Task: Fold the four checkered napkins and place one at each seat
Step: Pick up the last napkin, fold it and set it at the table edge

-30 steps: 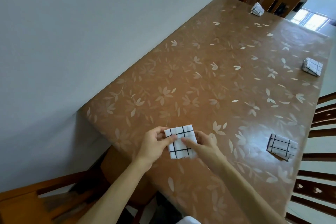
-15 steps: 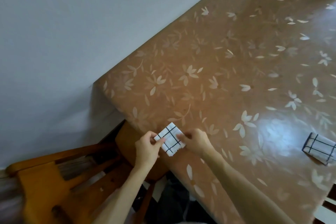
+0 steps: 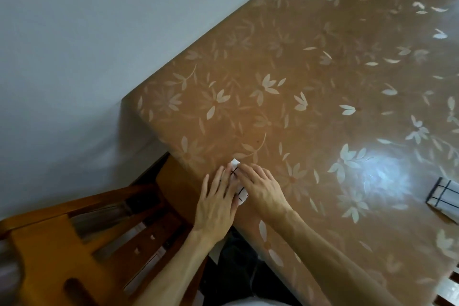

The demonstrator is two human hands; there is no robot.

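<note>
A small folded white napkin with black check lines (image 3: pixel 241 197) lies on the brown flower-patterned table (image 3: pixel 310 62), right at its near edge by the corner. My left hand (image 3: pixel 215 202) and my right hand (image 3: pixel 261 189) both rest flat on top of it with fingers stretched out, covering most of it. Only its far corner and a strip between the hands show. A second folded checkered napkin (image 3: pixel 444 196) lies at the right edge of the view, partly cut off.
A wooden chair (image 3: pixel 74 243) with a slatted back stands at the lower left, tucked against the table's end. A plain grey wall (image 3: pixel 99 32) runs along the table's left side. Part of another chair (image 3: pixel 450 289) shows at the bottom right.
The napkin, held between my fingertips before, now lies on the table with both hands flat on it. The view has tilted down and closer; the far napkins have left the frame.
</note>
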